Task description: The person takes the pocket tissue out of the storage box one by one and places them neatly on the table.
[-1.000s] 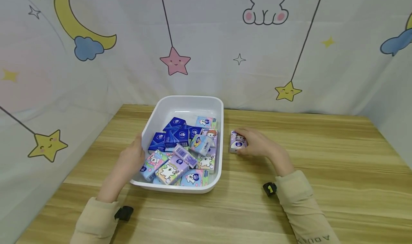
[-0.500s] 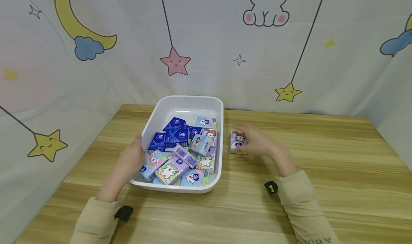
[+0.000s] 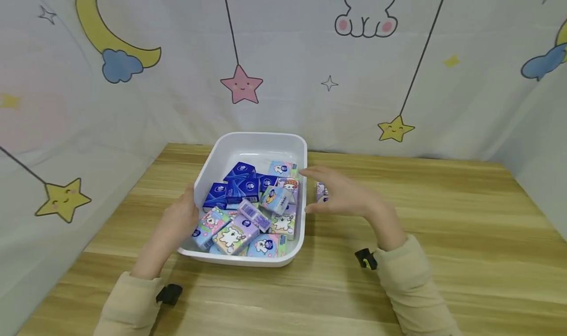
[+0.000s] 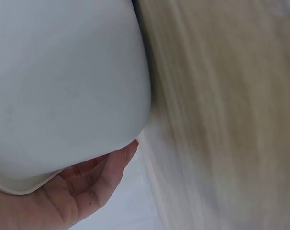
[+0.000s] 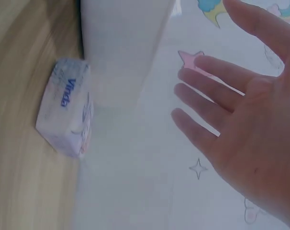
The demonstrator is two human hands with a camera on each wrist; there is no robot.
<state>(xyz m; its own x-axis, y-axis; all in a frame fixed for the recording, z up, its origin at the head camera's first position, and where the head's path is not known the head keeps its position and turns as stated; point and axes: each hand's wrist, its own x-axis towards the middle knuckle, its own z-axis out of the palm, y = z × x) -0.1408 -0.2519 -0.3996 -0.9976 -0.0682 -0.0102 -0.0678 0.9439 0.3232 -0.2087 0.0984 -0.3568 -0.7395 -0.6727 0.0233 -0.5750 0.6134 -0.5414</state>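
Observation:
A white plastic bin (image 3: pixel 230 146) stands on the wooden table, filled with several small tissue packs (image 3: pixel 248 213), some dark blue, some with cartoon prints. My left hand (image 3: pixel 179 220) grips the bin's left rim; in the left wrist view its fingers (image 4: pixel 94 179) curl under the bin wall (image 4: pixel 63 86). One purple tissue pack (image 3: pixel 321 192) lies on the table just right of the bin, partly hidden by my right hand (image 3: pixel 341 193). That hand hovers open above it, fingers spread toward the bin, holding nothing. The right wrist view shows the pack (image 5: pixel 66 115) lying free beside the bin wall (image 5: pixel 121 43).
A curtain printed with stars, a moon and a bear encloses the table at the back and sides. The wooden tabletop (image 3: pixel 443 218) stretches to the right of the bin and toward the near edge.
My right hand let go of the purple pack on the table, lifted, opened and moved left toward the bin. The left hand stayed on the bin's rim.

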